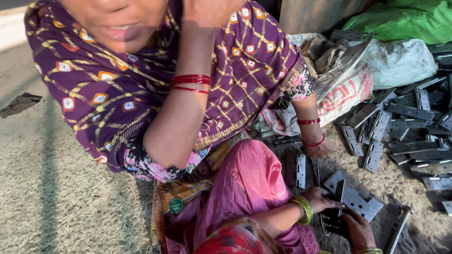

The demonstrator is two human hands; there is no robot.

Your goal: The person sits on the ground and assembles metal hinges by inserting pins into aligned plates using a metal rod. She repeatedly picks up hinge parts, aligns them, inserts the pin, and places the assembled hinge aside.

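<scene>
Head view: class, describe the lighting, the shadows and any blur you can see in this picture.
Head view: hard sunlight brightens the pink cloth and glints off the hinge pile; dark shadow bands cross the sandy ground; the person in purple leans so close that they look soft and stretched; the left hand and right hand, gripping the hinge plate, stay fairly sharp.

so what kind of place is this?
Looks like an informal floor-level metalwork or hinge-assembly spot, likely outdoors. A heap of grey metal hinge plates lies on the sandy ground beside stuffed sacks, and both hands handle hinges.
</scene>
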